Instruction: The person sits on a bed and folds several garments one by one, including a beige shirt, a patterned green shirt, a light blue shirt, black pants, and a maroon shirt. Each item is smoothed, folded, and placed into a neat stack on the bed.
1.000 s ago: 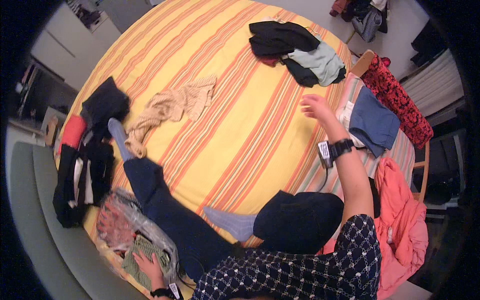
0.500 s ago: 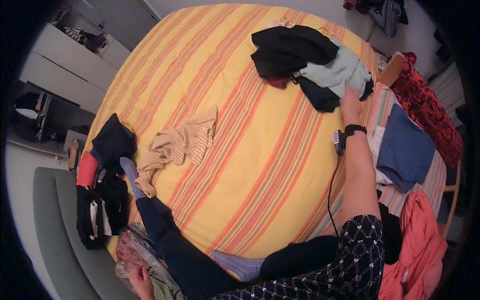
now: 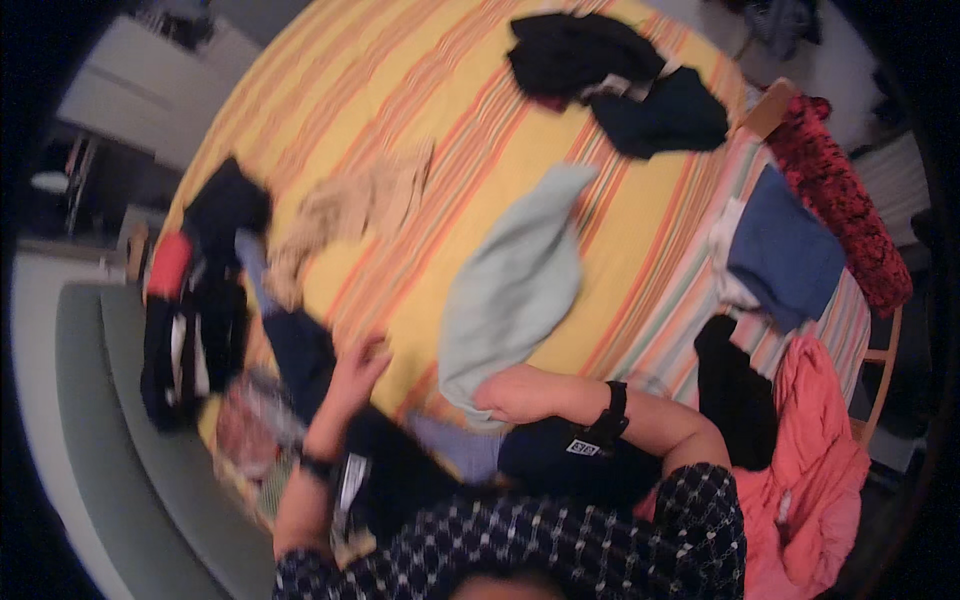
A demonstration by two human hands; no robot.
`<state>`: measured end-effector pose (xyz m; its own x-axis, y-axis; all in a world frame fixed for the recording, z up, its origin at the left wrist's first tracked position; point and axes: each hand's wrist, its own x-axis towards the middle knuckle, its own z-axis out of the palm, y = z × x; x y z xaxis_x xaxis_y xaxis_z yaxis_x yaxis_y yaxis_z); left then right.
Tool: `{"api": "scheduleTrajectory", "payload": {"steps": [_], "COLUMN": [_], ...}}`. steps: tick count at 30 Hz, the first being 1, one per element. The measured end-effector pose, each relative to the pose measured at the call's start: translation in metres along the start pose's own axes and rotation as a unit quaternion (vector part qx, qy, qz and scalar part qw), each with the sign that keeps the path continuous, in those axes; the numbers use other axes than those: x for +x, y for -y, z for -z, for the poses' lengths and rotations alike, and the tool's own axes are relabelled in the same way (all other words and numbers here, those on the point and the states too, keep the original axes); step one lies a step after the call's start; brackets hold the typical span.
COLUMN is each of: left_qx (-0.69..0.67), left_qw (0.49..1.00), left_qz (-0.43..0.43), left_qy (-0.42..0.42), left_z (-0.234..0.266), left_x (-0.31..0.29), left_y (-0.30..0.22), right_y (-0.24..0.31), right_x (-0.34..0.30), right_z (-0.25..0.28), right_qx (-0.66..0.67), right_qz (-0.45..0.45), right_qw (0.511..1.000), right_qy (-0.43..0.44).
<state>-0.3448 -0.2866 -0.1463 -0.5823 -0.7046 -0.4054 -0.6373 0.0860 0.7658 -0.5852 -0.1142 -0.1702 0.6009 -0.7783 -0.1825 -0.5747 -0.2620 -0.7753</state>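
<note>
My right hand grips one end of a pale mint-green garment. The cloth stretches away from me over the striped bed, smeared by motion, so its kind cannot be told. To the left, my left hand is raised above my dark-trousered leg, fingers loosely apart and holding nothing. Beyond it lies a crumpled tan striped garment. At the far right of the bed sits a pile of black clothes, with a dark garment spread beside it.
Dark folded clothes and a red item line the left edge by a grey-green headboard. A clear plastic bag lies near my left arm. On the right are blue folded cloth, a black garment and coral fabric.
My right hand has pulled the mint-green garment off the far pile and toward me. My left hand has left the plastic bag and come up toward the middle.
</note>
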Motion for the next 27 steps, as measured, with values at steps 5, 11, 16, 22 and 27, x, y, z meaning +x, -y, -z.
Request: {"api": "scheduleTrajectory", "payload": {"steps": [5, 11, 16, 22, 27], "left_qx": [0.087, 0.008, -0.269, -0.560, -0.643], "left_qw": [0.996, 0.997, 0.962, 0.767, 0.758], "left_qz": [0.020, 0.073, -0.035, -0.004, -0.062], "left_qy": [-0.011, -0.031, -0.022, -0.313, -0.087], "left_z": [-0.041, -0.049, -0.020, 0.091, 0.130], "left_x": [0.019, 0.016, -0.001, -0.032, -0.078], "left_y": [0.049, 0.067, 0.055, 0.092, 0.130], "right_y": [0.045, -0.004, -0.007, 0.111, 0.168], "right_x": [-0.033, -0.039, 0.024, 0.032, 0.020], "right_z": [-0.043, -0.019, -0.040, -0.039, -0.067], "right_qx": [0.057, 0.036, 0.051, 0.023, 0.144], "right_qz": [-0.098, -0.370, -0.325, 0.006, -0.019], "right_qw": [0.991, 0.876, 0.874, 0.970, 0.980], "right_qy": [0.067, -0.308, -0.357, -0.243, 0.132]}}
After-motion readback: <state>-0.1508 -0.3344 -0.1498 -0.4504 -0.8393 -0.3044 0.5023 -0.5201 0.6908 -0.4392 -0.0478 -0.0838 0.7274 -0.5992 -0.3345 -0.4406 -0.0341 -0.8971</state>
